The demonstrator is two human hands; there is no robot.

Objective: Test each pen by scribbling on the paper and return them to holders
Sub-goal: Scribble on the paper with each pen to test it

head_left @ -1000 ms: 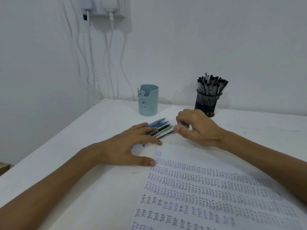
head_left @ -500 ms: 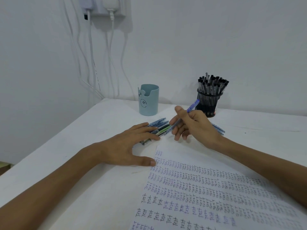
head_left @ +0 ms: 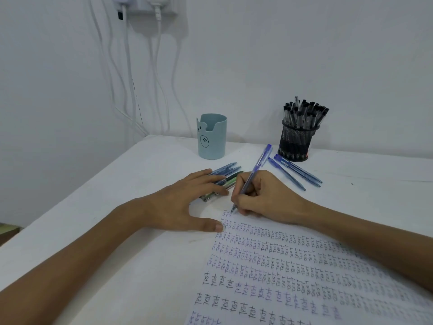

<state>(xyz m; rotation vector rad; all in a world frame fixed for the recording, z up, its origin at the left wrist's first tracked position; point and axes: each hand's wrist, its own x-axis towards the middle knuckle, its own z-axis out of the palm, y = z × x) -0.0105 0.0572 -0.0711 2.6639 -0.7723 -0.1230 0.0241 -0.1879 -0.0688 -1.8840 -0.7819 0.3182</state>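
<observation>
Paper (head_left: 304, 273) showing rows of handwritten "Test" in blue and black ink. Right hand (head_left: 264, 198) clamping fingers on blue pen (head_left: 251, 177), tip touching paper's top left corner, barrel slanting up and away toward black mesh holder (head_left: 296, 143). Left hand (head_left: 185, 202) lying flat, fingers spread, resting on loose pens (head_left: 225, 177) near blue cup (head_left: 212, 137). Three blue pens (head_left: 295, 170) lying beside mesh holder.

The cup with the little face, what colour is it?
Pale blue-green cup, with a dark line-drawn face, seen in the head view.
</observation>
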